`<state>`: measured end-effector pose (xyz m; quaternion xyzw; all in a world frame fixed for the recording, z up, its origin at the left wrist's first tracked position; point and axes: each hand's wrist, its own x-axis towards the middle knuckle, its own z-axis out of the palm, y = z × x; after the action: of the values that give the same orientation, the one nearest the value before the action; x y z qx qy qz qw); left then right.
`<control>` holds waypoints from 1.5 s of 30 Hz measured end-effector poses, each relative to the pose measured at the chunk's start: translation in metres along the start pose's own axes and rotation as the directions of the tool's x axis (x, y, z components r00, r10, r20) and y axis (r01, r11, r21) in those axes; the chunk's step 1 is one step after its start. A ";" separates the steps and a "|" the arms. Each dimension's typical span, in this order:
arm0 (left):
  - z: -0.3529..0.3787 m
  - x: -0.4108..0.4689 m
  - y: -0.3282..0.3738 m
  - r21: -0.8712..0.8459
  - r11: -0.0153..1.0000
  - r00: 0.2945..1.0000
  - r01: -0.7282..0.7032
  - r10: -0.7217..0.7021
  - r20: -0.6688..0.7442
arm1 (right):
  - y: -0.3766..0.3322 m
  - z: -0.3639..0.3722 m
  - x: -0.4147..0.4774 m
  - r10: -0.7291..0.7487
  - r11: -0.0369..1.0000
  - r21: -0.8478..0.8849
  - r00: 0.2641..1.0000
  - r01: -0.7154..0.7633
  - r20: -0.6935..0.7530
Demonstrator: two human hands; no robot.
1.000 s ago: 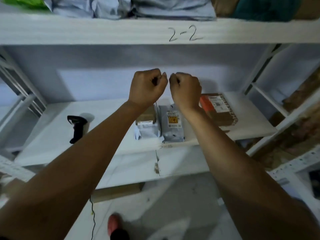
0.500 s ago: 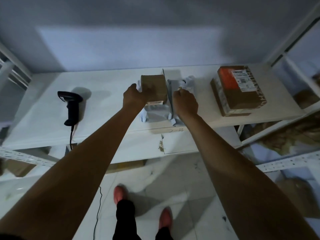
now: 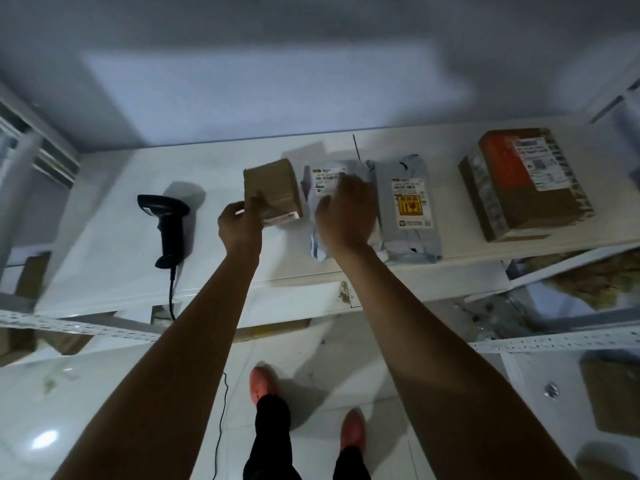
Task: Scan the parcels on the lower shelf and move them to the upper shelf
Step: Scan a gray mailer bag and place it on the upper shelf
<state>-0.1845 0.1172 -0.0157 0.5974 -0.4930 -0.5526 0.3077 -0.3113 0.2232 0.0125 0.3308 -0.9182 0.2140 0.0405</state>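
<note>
Left grip (image 3: 239, 223) pinches the likely light, stiff box (image 3: 273, 188) by its near corner, while right grip (image 3: 346, 216) covers a soft, perhaps slippery bag (image 3: 325, 176) mid-shelf (image 3: 104, 244), grasp indiscernible.

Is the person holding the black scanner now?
No, the black scanner lies on the shelf; the left hand grips a small brown box.

You're looking at a white shelf (image 3: 104, 237) carrying a black scanner (image 3: 167, 220), a plain brown small box (image 3: 273, 187), a pale mailer (image 3: 317, 244) wearing a white label (image 3: 323, 177), a grey mailer (image 3: 412, 240) showing a yellow-and-red sticker (image 3: 410, 204), and a brown large box (image 3: 540, 209) bearing an orange-red patch (image 3: 498, 157), while you're wearing pink shoes (image 3: 264, 382) and black trousers (image 3: 270, 434).
</note>
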 end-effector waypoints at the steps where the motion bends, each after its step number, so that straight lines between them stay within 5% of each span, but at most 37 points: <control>1: 0.000 0.004 -0.006 0.030 0.999 1.000 0.028 -0.028 -0.007 | 0.006 0.003 -0.001 0.108 0.993 -0.048 0.994 -0.108 -0.007; 5: 0.006 -0.001 -0.012 0.175 0.985 1.000 0.000 0.001 -0.008 | 0.027 0.016 -0.009 0.421 0.906 -0.108 0.900 -0.410 0.114; 8: 0.012 -0.014 -0.012 0.338 0.912 0.956 -0.233 0.278 -0.093 | 0.033 0.022 -0.009 0.485 0.873 -0.045 0.856 -0.486 0.175; 10: 0.022 -0.026 -0.016 0.383 0.843 0.921 -0.378 0.384 0.064 | 0.034 0.026 -0.009 0.498 0.862 -0.005 0.843 -0.508 0.201; 13: 0.041 -0.044 -0.025 0.465 0.800 0.892 -0.380 0.184 0.412 | 0.033 0.027 -0.016 0.497 0.850 0.088 0.846 -0.519 0.195; 16: 0.047 -0.053 -0.035 0.322 0.918 0.900 -0.231 0.076 0.430 | 0.035 0.021 -0.027 0.453 0.840 0.226 0.866 -0.494 0.210; 22: 0.037 -0.089 -0.011 -0.052 0.983 0.936 -0.177 0.184 0.300 | 0.036 -0.004 -0.045 0.342 0.745 0.606 0.940 -0.279 0.012; 29: -0.011 -0.114 -0.002 -0.309 0.939 0.960 -0.149 0.212 0.181 | 0.006 -0.029 -0.072 0.228 0.412 0.893 0.969 -0.180 0.090; 36: -0.067 -0.080 -0.004 -0.380 0.925 0.968 0.026 0.072 0.241 | -0.033 -0.010 -0.104 0.072 0.202 0.909 0.931 -0.365 0.358; 45: -0.135 -0.017 -0.011 -0.404 0.910 0.986 0.094 -0.028 0.167 | -0.118 0.035 -0.121 -0.034 0.111 0.825 0.828 -0.554 0.560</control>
<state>-0.0502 0.1129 0.0075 0.4890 -0.3697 -0.6985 0.3692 -0.1411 0.1988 -0.0023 0.1414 -0.5840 0.6720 -0.4330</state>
